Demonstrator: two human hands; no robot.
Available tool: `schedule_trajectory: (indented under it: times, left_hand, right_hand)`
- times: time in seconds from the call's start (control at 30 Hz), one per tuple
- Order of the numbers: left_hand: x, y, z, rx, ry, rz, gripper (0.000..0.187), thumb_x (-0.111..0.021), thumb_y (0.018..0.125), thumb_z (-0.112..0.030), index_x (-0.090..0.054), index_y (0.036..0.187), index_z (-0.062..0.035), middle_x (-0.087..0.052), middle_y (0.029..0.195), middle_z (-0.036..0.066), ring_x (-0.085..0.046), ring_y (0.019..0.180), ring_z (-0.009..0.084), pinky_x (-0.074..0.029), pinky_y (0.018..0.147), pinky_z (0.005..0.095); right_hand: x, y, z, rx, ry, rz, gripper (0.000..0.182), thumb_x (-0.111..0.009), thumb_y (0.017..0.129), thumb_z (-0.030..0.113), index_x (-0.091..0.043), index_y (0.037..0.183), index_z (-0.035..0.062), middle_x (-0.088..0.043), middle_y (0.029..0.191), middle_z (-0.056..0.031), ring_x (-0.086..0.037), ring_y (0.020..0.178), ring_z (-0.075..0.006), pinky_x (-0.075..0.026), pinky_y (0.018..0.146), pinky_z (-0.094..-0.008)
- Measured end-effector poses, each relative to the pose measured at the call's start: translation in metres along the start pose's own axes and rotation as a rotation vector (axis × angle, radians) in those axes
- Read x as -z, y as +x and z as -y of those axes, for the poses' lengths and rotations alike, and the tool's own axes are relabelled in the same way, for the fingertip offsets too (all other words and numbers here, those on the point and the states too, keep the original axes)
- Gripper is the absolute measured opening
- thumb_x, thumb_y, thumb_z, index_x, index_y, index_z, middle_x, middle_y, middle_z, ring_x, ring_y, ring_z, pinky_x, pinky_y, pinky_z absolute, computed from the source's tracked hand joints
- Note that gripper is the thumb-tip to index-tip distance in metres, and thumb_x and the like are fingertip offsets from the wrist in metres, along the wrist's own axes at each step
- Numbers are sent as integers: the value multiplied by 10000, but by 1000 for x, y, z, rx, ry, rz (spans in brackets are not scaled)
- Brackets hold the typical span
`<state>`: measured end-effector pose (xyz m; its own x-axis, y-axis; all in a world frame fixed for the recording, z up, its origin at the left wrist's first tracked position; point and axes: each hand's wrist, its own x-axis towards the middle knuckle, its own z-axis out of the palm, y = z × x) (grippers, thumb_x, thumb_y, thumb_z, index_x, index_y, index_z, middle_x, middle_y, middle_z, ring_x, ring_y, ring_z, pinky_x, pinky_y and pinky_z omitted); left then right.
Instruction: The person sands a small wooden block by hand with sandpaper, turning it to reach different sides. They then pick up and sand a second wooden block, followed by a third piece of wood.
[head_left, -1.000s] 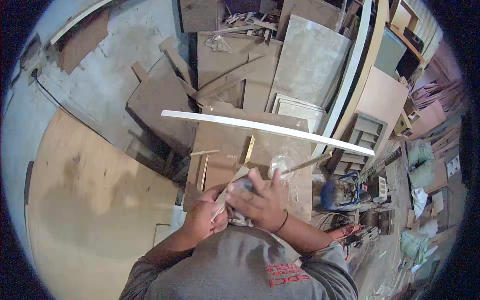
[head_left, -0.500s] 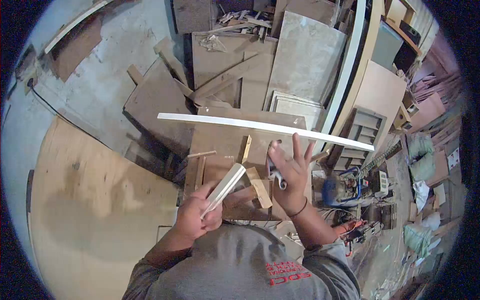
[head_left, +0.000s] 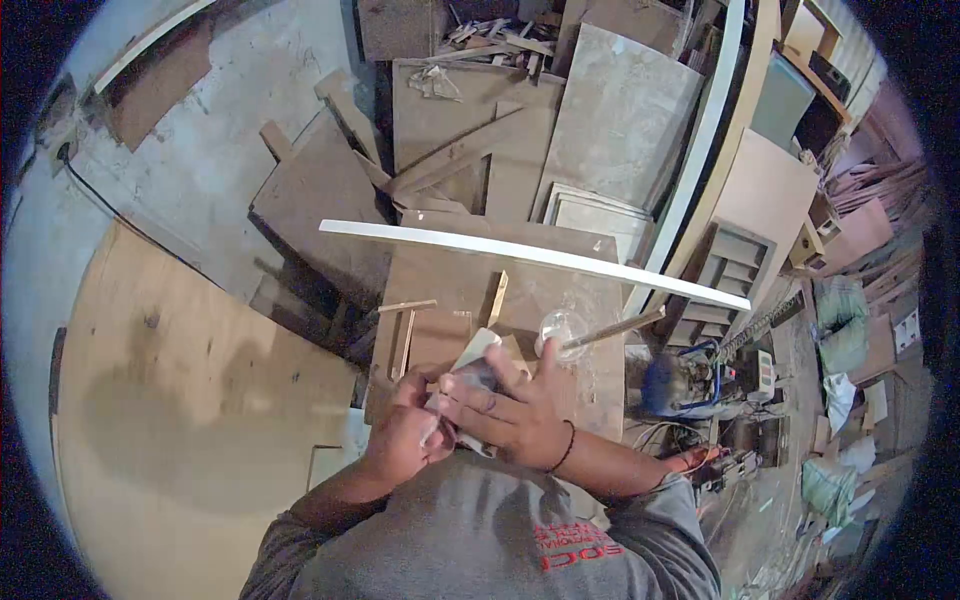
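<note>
My left hand (head_left: 398, 440) is closed round a short, pale grooved wooden piece (head_left: 481, 345), which tilts up and away from my body. My right hand (head_left: 522, 418) lies over the same piece, with a thin grey-white sheet (head_left: 477, 444), possibly sandpaper, pressed beneath its fingers. Much of the wood and the sheet is hidden by both hands. Just beyond them on the workbench (head_left: 450, 262) is a clear round tub (head_left: 562, 328) with a stick (head_left: 620, 325) resting across it. A narrow wood offcut (head_left: 495, 298) lies to its left.
Across the bench runs a long white strip (head_left: 530, 253), its right end overhanging. A large plywood sheet (head_left: 180, 400) stands at left. Boards (head_left: 620, 110) lean behind the bench. To the right are a blue machine (head_left: 665, 385) and scattered scraps.
My right hand has come down from its raised position, moving left onto the wooden piece with the thin sheet. The tub and stick behind it are now uncovered. My left hand keeps its grip.
</note>
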<state>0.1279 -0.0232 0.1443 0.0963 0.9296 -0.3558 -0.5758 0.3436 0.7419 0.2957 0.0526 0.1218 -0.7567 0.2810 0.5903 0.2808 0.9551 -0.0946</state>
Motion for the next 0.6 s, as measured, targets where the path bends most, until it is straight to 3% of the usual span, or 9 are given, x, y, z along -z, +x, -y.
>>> schedule_trajectory:
  times: [0.03, 0.13, 0.17, 0.27, 0.3, 0.4, 0.43, 0.5, 0.6]
  left_hand:
    - [-3, -1, -2, 31, 40, -63, 448, -434, 773, -193, -397, 1200, -66, -403, 658, 16, -349, 452, 78, -308, 393, 241]
    - [14, 8, 11, -107, -90, 132, 416, -447, 764, -192, -408, 1163, -78, -400, 641, 15, -356, 456, 80, -309, 392, 240]
    - [14, 9, 13, -66, -167, 77, 393, -458, 762, -202, -413, 1132, -78, -385, 608, 13, -353, 446, 82, -302, 386, 242]
    - [14, 7, 9, -49, -71, 71, 424, -459, 757, -205, -408, 1156, -72, -378, 586, 11, -346, 434, 84, -294, 372, 242]
    - [16, 7, 9, -71, -78, 95, 461, -453, 749, -195, -400, 1191, -73, -376, 578, 13, -335, 417, 85, -287, 359, 244]
    - [19, 4, 6, 30, -202, 169, 455, -489, 785, -230, -406, 1213, -100, -397, 555, -4, -345, 386, 88, -281, 347, 250]
    - [23, 4, 6, 67, -249, 212, 460, -492, 789, -236, -405, 1220, -100, -402, 554, -1, -344, 380, 89, -283, 340, 250]
    - [31, 10, 1, 141, -333, 307, 470, -496, 797, -247, -402, 1233, -100, -413, 552, 5, -342, 367, 90, -287, 328, 251]
    - [26, 11, -8, 228, -287, 343, 507, -501, 790, -270, -401, 1253, -92, -411, 581, -2, -278, 351, 58, -278, 323, 239]
  right_hand:
    - [-3, 2, -8, -28, -10, -23, 447, -611, 744, 259, -582, 1189, 272, -530, 1284, 60, -188, 1373, -334, 54, 1021, -654]
    - [1, 10, -18, -249, -3, 0, 453, -615, 722, 280, -587, 1173, 305, -536, 1273, 77, -203, 1369, -327, 31, 1012, -684]
    - [-12, -2, -17, -131, -59, 105, 453, -615, 719, 251, -590, 1168, 305, -543, 1265, 57, -241, 1351, -342, 34, 1015, -677]
    - [-13, -3, -22, -233, 16, 117, 444, -598, 731, 206, -592, 1166, 298, -544, 1266, 41, -310, 1319, -347, 16, 1012, -677]
    - [-2, 10, -39, -319, -121, 62, 473, -638, 742, 166, -563, 1204, 232, -512, 1305, -20, -285, 1328, -344, -18, 1010, -679]
    - [10, 11, -67, -476, -42, -124, 500, -622, 741, 53, -564, 1209, 217, -559, 1248, -21, -344, 1296, -352, -21, 1056, -605]
    - [13, 14, -59, -474, 46, -229, 527, -577, 745, -36, -550, 1235, 156, -603, 1173, -62, -439, 1235, -306, -165, 1075, -495]
    - [12, 12, -50, -598, 680, -291, 410, -520, 821, -15, -549, 1219, 80, -588, 1177, -113, -480, 1189, -279, -247, 1051, -428]
    - [3, 1, -46, -619, 1129, -210, 386, -488, 891, 59, -471, 1271, -6, -561, 1175, -144, -518, 1105, -209, -393, 942, -324]
